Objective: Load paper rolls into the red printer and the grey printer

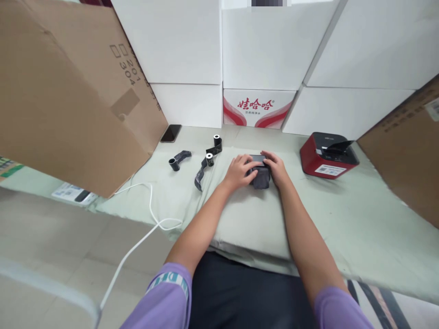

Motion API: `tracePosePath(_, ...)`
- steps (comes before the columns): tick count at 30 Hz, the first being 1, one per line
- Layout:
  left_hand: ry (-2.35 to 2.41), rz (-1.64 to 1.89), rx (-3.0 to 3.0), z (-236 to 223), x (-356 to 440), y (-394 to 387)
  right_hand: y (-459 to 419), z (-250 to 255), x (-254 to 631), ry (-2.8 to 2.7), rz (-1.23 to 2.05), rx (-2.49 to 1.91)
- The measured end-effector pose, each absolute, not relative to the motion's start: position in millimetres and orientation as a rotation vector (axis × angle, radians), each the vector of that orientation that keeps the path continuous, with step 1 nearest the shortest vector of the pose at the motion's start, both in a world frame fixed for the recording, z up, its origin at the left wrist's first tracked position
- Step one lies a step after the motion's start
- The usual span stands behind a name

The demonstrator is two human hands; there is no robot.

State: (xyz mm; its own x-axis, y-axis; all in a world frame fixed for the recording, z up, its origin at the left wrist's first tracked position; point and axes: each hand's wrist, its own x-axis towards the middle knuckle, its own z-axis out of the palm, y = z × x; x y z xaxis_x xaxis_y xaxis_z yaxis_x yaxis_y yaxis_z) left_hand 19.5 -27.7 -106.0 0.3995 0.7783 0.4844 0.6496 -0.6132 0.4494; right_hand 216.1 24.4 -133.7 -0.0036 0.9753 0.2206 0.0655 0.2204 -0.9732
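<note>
A small dark boxy device (257,158) rests on the cloth-covered table between my hands, with a black, crinkled flap or strip (261,180) at its near side. My left hand (241,171) grips its left side, fingers laid over the top. Along the right edge my right hand (275,167) holds it with bent fingers. Exactly what the device is, I cannot make out, as the fingers cover much of it. Left of my hands lie small rolls of black ribbon, partly unwound: one at the back (217,142), a middle one (209,159) and a left one (174,164).
A red and black label printer (327,155) with a black piece sticking up stands at the right. At the back left lies a phone (171,133). White boxes (259,107) line the back, brown cartons (82,91) the sides. A white cable (151,205) hangs over the front edge.
</note>
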Motion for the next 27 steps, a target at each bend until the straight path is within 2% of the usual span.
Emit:
tracePosePath(4,1.391,1.168,1.992,-124,31,-13,27,-140,220,-1.305,1.087,-1.073)
tracePosePath(9,1.273,1.179,1.629,-141,35,4,25,-140,221,-1.328,1.116,-1.038)
tracePosePath(18,1.268,1.188,1.62,-138,32,5,20,-135,219,-1.322,1.102,-1.054)
tracePosePath(22,1.304,1.194,1.606,-141,31,1,13,-143,225,-1.275,0.994,-1.198)
tracePosePath(27,1.292,1.227,1.51,-139,32,0,-21,-150,234,-1.56,0.818,-1.237)
